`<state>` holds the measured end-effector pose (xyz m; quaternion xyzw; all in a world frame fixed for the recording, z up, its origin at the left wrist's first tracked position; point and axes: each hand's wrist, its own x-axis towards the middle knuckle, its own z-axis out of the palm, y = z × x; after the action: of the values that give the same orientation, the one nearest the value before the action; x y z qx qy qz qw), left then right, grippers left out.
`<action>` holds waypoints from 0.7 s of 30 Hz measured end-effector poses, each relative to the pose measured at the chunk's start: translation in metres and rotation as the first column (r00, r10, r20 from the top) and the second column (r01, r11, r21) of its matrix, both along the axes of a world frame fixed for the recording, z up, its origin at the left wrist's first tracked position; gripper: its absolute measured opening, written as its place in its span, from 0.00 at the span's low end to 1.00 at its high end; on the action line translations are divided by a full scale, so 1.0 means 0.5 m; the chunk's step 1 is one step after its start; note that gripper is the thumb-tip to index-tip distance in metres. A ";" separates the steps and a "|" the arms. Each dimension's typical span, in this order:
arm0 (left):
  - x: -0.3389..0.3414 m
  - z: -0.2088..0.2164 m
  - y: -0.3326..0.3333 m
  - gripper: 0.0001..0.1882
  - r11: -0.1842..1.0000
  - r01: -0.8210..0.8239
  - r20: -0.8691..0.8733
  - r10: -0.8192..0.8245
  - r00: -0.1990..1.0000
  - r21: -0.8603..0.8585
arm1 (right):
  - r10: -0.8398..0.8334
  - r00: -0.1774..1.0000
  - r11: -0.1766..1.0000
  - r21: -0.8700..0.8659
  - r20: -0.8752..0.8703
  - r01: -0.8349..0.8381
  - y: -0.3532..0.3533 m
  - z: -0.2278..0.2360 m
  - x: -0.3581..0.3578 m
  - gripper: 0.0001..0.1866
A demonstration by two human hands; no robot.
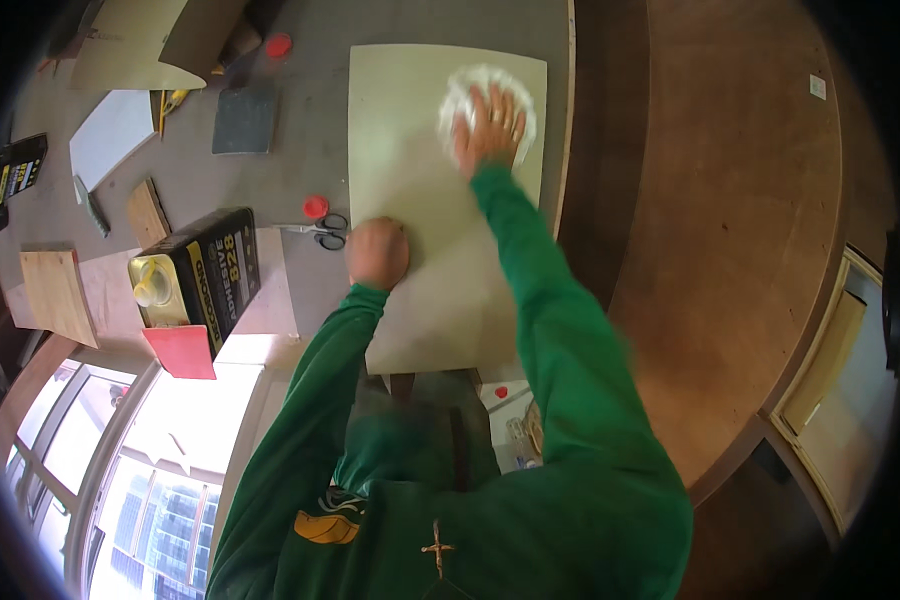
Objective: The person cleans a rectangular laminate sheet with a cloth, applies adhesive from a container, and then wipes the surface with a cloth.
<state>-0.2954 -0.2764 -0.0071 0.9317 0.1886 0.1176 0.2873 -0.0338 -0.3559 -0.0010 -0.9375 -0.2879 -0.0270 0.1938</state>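
A pale cream rectangular sheet [435, 270] lies on the grey worktop in front of me. Near its far right corner my right hand [492, 125] presses a bunched white cloth [460, 95] against the surface, fingers spread flat over it. My left hand [378, 253], slightly blurred, rests as a fist on the left edge of the sheet; its fingertips are hidden. Just left of that fist are black-handled scissors [330, 232], with a red cap [315, 207] beyond them.
A black and yellow metal can [215, 265] stands at the left, by a red scraper-like piece [182, 350]. Wood offcuts [60, 290], a dark square plate [245, 121], a white sheet [120, 135] and a utility knife [92, 207] lie around. A brown wooden panel [720, 230] fills the right.
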 end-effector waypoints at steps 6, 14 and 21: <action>0.007 -0.001 0.005 0.17 0.999 -0.003 -0.017 0.004 1.000 0.039 | -0.002 0.966 0.990 -0.137 -0.258 -0.034 -0.330 0.030 -0.533 0.29; -0.002 -0.005 -0.004 0.22 0.998 0.041 -0.040 -0.039 0.998 0.057 | 0.031 0.998 0.996 -0.089 0.061 -0.026 -0.067 0.008 -0.001 0.30; -0.001 0.004 0.004 0.22 0.999 0.035 -0.076 -0.032 0.997 0.038 | -0.014 0.998 1.000 0.019 0.060 0.013 -0.031 -0.030 0.023 0.36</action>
<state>-0.2958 -0.2743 -0.0053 0.9439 0.1814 0.0815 0.2635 -0.0224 -0.3715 -0.0161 -0.9363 -0.2871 -0.0589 0.1934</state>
